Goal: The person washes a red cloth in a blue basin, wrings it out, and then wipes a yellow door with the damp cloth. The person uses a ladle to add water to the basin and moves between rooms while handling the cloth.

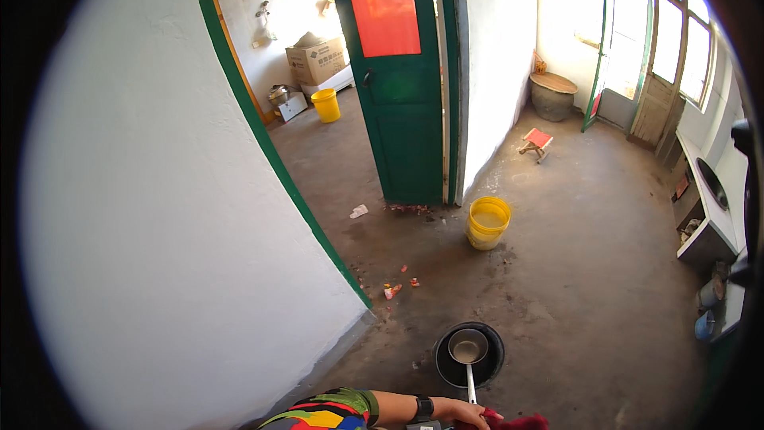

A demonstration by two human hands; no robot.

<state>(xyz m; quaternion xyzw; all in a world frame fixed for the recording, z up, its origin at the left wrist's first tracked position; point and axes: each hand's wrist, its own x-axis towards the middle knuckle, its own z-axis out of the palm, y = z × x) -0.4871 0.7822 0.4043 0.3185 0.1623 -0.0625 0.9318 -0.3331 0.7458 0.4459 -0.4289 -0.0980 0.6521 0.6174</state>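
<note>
My left hand [470, 414] is at the bottom edge, with a black band on the wrist and a multicoloured short sleeve above. Its fingers close on a dark red cloth [525, 423], which the frame's edge partly cuts off. My right hand is out of view. Just beyond my left hand, a metal saucepan [468, 346] sits within the rim of a black basin [441, 364] on the floor. The pan's long pale handle [471, 385] points back toward me, and its end meets the outline of my hand; whether they touch I cannot tell.
A yellow bucket [488, 224] stands ahead, near a green door [406, 125]. Litter [392, 292] lies by the doorway. A white wall [197, 221] rises at left. Farther off are a folding stool [538, 139], a lidded vat [554, 98] and a white counter [710, 215].
</note>
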